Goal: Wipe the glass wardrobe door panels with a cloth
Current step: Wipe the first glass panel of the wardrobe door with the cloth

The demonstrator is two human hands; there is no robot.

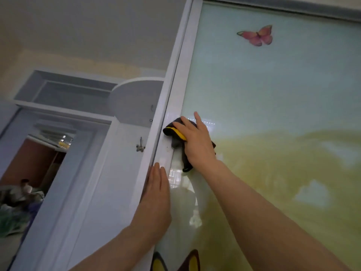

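Note:
The glass wardrobe door panel (273,94) fills the right of the view, printed with a pale green and yellow scene and a pink butterfly (257,36). My right hand (197,141) presses a dark grey cloth with a yellow edge (173,131) flat against the glass at the panel's left edge, beside the white door frame (176,89). My left hand (156,194) lies flat and open lower down on the frame, fingers together and pointing up, holding nothing.
Left of the frame stands a white cabinet side with a metal coat hook (140,146) and a rounded upper shelf (134,100). Further left, a doorway (29,173) shows another room with clutter. The door's top rail (293,8) runs along the upper edge.

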